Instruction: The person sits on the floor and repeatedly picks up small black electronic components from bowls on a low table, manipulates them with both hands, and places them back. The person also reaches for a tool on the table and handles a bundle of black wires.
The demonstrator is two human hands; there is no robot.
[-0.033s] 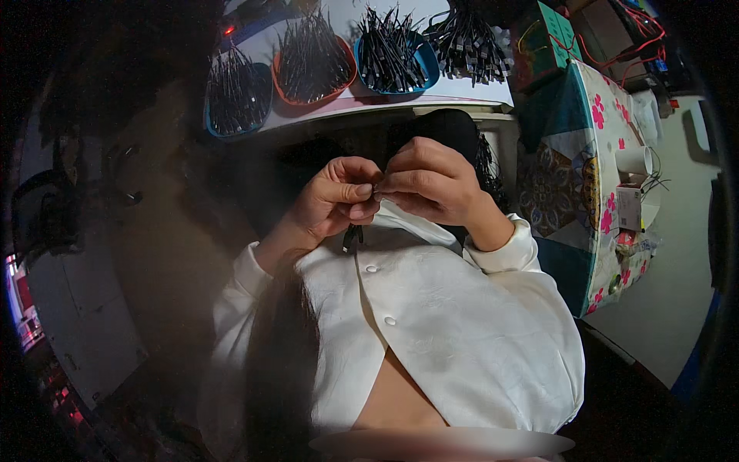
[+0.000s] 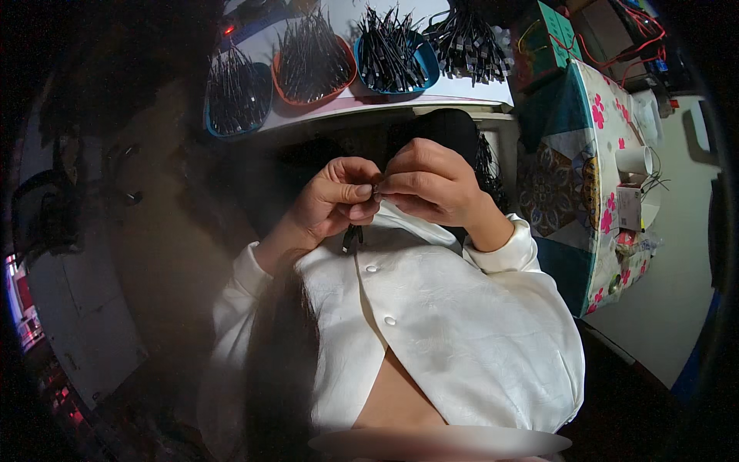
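Note:
My left hand is closed around a short black cable, whose connector end hangs down below the fingers in front of the white shirt. Against its fingertips, my right hand pinches at the cable's upper end. The two hands meet there, thumbs and forefingers together. The small part between the fingertips is mostly hidden and too small to make out.
On the white table ahead, black cables fill a blue tray, an orange tray and another blue tray. A loose cable pile lies beside them. At right, a patterned cloth covers a surface with a white cup.

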